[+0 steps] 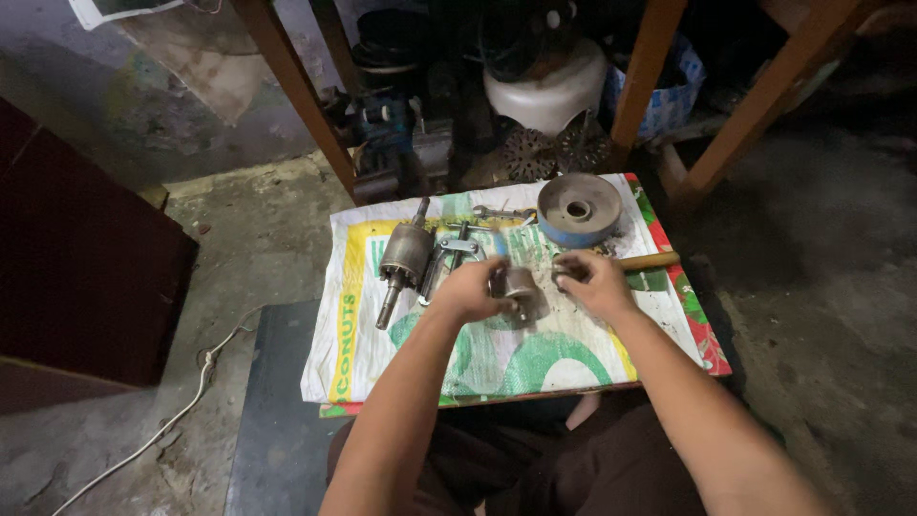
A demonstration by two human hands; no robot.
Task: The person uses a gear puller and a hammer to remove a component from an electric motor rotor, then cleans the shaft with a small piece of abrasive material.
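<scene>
**Both hands on small metal parts at the centre of the sack**

Your left hand (466, 290) sits just left of centre frame, fingers curled around a small grey metal cylinder (517, 285) that stands on the printed woven sack (497, 358). The fingers are closed against the cylinder's left side; its right side and top show free.

Your right hand (594, 283) lies just right of it, fingers bent and pinched on a small dark metal piece (564, 272) at its fingertips. The piece is too small and shadowed to tell what it is. The two hands are near each other but apart, with the cylinder between them.

Behind your right hand, a wooden handle (650, 261) pokes out toward the right edge of the sack; its head is hidden by your hand.

Left of your left hand a motor armature (404, 258) lies tilted, shaft running from upper right to lower left. Between it and your hand rests a metal puller tool (451, 250). Above centre, a spanner (501, 213) lies flat, and to its right sits a round disc with a blue rim (578, 209).

The sack covers a low board on a concrete floor (821, 287). Wooden legs (291, 81) rise across the top of the frame, and a white cord (181, 406) trails at lower left.
</scene>
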